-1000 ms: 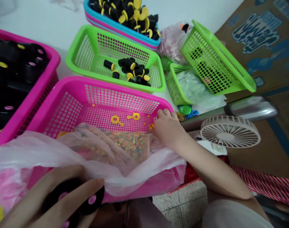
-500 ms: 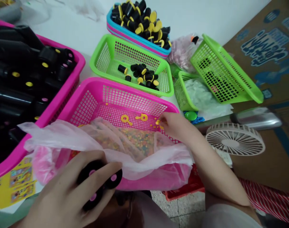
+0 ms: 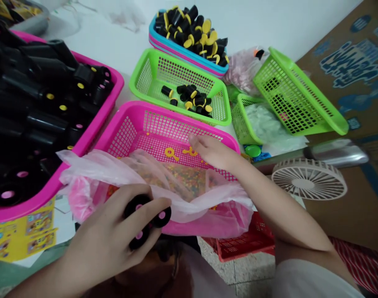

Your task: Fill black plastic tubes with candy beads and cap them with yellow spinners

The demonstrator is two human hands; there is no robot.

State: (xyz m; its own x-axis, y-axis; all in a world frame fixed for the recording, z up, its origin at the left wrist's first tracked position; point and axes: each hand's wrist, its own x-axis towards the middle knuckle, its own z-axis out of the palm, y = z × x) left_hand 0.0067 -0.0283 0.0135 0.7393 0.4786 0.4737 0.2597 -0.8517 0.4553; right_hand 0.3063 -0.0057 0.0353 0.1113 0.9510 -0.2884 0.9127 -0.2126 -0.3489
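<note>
My left hand (image 3: pixel 114 231) is closed around three black tubes, their round ends facing up with pink centres (image 3: pixel 138 207), in front of the pink basket (image 3: pixel 114 128). Inside that basket, a clear plastic bag (image 3: pixel 189 182) of small, mixed-colour beads lies with its edge folded over the front rim. Above the basket floor is my right hand (image 3: pixel 214 151), fingers drawn together; whatever they may hold is hidden. Close to its fingertips lies a yellow ring-shaped piece with a stem (image 3: pixel 193 152), partly covered, and a similar yellow piece (image 3: pixel 170 153) is to its left.
A large pink basket (image 3: pixel 114 97) at left is piled with black tubes. Behind stand a green basket (image 3: pixel 142 78) with short black-and-yellow pieces and a blue-rimmed basket (image 3: pixel 152 31) heaped with more. At right are a small fan (image 3: pixel 309 182), a tilted green basket (image 3: pixel 307 95) and a cardboard box (image 3: pixel 340 95).
My right hand has moved left and away from the loose yellow bits at the basket's right side. The left hand still holds the black tubes. The whole view has shifted slightly.
</note>
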